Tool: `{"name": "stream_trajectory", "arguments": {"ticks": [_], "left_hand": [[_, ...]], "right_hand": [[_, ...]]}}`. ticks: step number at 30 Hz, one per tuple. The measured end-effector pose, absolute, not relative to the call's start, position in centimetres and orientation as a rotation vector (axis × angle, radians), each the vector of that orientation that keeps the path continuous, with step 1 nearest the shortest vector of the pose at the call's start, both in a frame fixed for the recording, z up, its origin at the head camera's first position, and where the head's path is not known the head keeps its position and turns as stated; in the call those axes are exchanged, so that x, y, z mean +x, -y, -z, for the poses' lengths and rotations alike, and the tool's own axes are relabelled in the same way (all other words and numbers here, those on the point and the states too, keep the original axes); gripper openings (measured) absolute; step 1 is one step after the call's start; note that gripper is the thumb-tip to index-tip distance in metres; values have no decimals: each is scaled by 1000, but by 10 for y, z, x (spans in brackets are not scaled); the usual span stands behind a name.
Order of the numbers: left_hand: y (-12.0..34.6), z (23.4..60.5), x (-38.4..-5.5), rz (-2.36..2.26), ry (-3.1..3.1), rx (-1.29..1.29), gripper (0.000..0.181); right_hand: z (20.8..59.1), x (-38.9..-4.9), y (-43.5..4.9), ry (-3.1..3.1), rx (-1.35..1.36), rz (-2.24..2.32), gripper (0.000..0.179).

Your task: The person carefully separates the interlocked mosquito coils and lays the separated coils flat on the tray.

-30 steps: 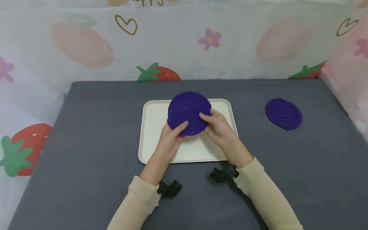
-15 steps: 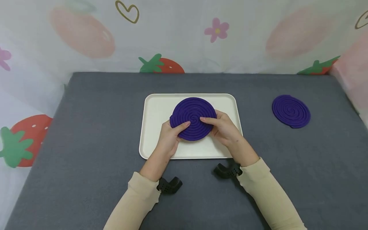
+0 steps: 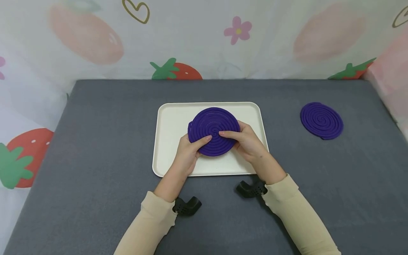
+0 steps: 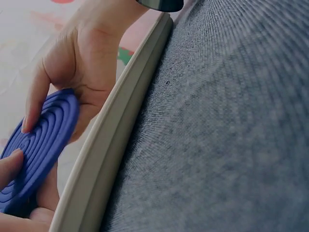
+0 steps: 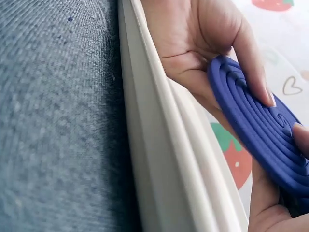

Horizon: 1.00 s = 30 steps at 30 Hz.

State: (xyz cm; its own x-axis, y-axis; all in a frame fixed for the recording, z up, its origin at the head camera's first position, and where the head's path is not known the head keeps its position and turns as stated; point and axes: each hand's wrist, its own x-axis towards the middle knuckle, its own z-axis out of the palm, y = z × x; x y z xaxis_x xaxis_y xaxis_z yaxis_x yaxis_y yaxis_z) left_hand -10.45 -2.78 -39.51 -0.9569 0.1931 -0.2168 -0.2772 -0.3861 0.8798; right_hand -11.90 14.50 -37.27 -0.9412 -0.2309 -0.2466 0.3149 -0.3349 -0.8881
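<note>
Both hands hold a purple coiled disc [image 3: 211,120], a flat spiral of round cord, over the cream tray [image 3: 170,159]. The left hand [image 3: 187,153] grips its left edge, thumb on the upper face near the centre and fingers mostly hidden underneath. On the opposite edge, the right hand [image 3: 250,143] pinches it the same way, so the two thumb tips nearly meet. In the right wrist view the disc [image 5: 241,106] tilts above the tray rim [image 5: 159,111], and a darker blue part shows beneath it.
A second purple coiled disc [image 3: 322,121] lies flat on the grey cloth-covered table [image 3: 95,141], right of the tray. Behind the table hangs a white curtain [image 3: 267,42] printed with strawberries and flowers. A black camera mount sits at each wrist.
The head view has tilted slightly downward. Against the tray, the held disc has come a little nearer the person and shifted slightly right. Both hands keep their hold.
</note>
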Motion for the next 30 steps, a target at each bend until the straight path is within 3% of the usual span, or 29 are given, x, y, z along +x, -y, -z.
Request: {"name": "stream_trajectory", "arguments": {"ticks": [16,30], "left_hand": [[28,396,-104,-2336,-1518,-23,47],[25,397,-104,-2417,-1692,-63,37]], "right_hand": [[378,-119,-145,-1720,159,2325,39],[379,-120,-142,-1801,180,2337,39]]}}
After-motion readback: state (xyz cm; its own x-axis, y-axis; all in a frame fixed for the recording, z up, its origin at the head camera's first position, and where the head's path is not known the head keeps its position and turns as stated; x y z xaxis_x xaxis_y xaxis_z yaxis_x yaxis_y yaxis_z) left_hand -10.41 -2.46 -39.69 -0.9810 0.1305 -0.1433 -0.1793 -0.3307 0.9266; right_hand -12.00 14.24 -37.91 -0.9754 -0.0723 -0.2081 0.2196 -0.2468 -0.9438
